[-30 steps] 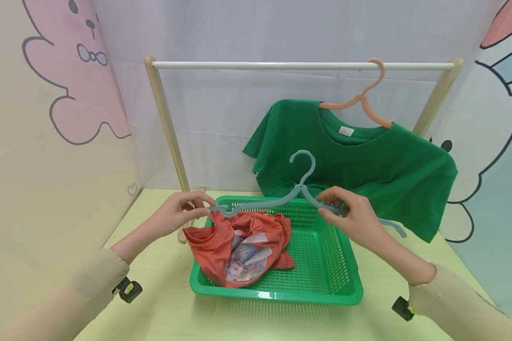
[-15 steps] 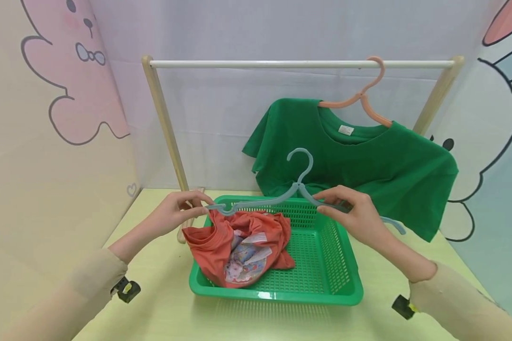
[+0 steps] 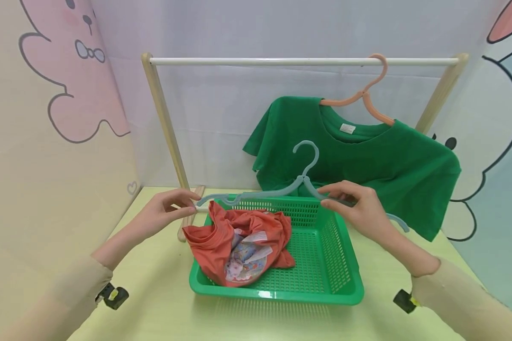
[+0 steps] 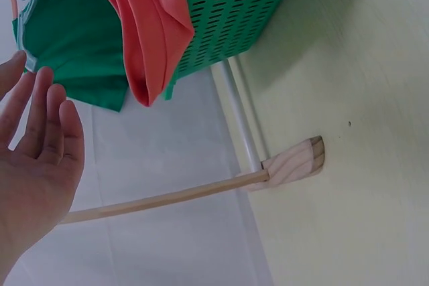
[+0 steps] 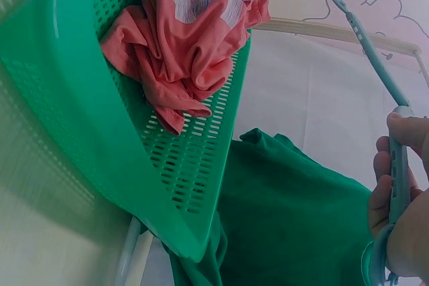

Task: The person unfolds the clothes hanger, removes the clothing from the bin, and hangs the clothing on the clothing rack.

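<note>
A blue-grey clothes hanger (image 3: 273, 193) is held level above the green basket (image 3: 281, 297), its hook upward. My right hand (image 3: 358, 201) grips its right arm near the middle; the right wrist view shows fingers and thumb curled round the hanger (image 5: 399, 179). At the hanger's left tip, my left hand (image 3: 170, 207) has thumb and fingers parted, and in the left wrist view the fingers of that hand (image 4: 40, 159) are fairly straight. Whether a fingertip still touches the tip is hard to tell. Inside the basket's left side lies a crumpled red printed garment (image 3: 243, 246).
Behind stands a rack with a white rail (image 3: 256, 61) and wooden posts (image 3: 166, 118). A green T-shirt (image 3: 367, 161) hangs at its right on an orange hanger (image 3: 377, 111). The basket stands on a pale yellow table (image 3: 153, 284).
My left hand has moved slightly left and its thumb and fingers have parted from their pinch on the hanger's tip. The hanger has risen a little, still in my right hand.
</note>
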`<state>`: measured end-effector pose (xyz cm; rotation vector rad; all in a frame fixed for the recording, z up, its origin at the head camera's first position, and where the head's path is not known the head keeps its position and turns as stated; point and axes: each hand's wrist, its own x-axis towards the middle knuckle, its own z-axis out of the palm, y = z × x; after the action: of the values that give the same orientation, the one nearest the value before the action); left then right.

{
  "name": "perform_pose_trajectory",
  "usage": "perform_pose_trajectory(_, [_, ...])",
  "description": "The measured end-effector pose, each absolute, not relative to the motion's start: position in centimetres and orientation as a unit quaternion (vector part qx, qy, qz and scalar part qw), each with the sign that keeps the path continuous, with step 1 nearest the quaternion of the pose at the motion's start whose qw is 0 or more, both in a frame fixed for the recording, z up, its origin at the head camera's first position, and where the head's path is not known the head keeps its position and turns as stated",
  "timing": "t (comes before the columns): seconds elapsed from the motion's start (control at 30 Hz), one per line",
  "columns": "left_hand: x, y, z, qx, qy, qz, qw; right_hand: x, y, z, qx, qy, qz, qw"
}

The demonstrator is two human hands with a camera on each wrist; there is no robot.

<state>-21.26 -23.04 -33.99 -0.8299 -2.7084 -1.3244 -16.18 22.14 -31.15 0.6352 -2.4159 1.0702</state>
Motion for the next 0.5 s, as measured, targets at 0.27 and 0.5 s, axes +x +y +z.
perform_pose_trajectory(0.27, [-20.5,-24.2,-35.1,-0.261,-0.877,-0.402,-0.023,-16.4,22.5,-30.8,0.220,-0.866,0.397,0.209])
perform_pose_trajectory(0.5, [-20.1,-25.1,-37.0,-0.293,-0.869,-0.395,-0.055,-16.4,22.6,-31.0,0.220,-0.864,0.401,0.211])
